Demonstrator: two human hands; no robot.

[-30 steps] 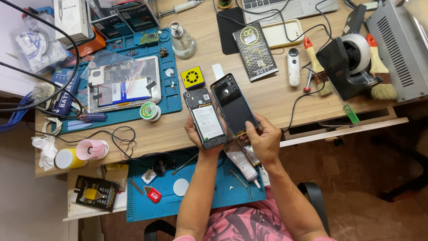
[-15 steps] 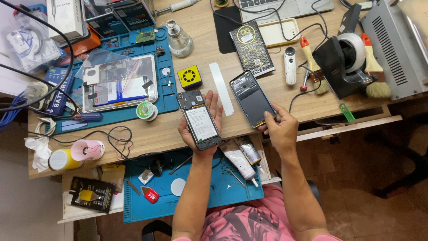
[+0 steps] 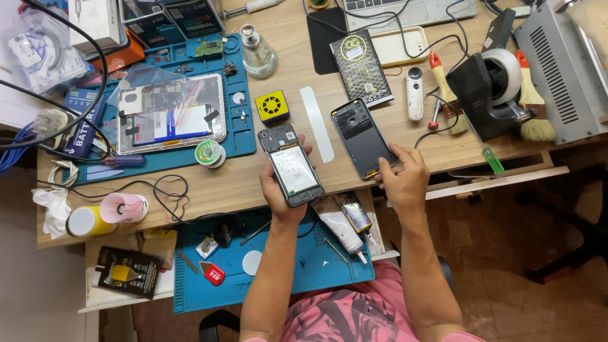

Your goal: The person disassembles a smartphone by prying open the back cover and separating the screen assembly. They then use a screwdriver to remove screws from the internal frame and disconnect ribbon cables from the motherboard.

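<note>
Opened phone (image 3: 291,166), back removed, gripped in left hand (image 3: 278,190), fingers wrapped round edges. Dark back cover (image 3: 362,137) pressed flat on wooden desk (image 3: 240,180) by right hand (image 3: 402,177) fingertips.

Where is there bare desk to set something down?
Bare wood lies between the solder spool and the left hand, and right of the back cover below the tape dispenser. The blue mat and the desk's rear edge are crowded.

A black flat packet (image 3: 362,66) with gold print lies near the desk's far edge; a similar black packet (image 3: 128,271) sits on the lower shelf's left end; white box (image 3: 95,22) at the far-left corner
</note>
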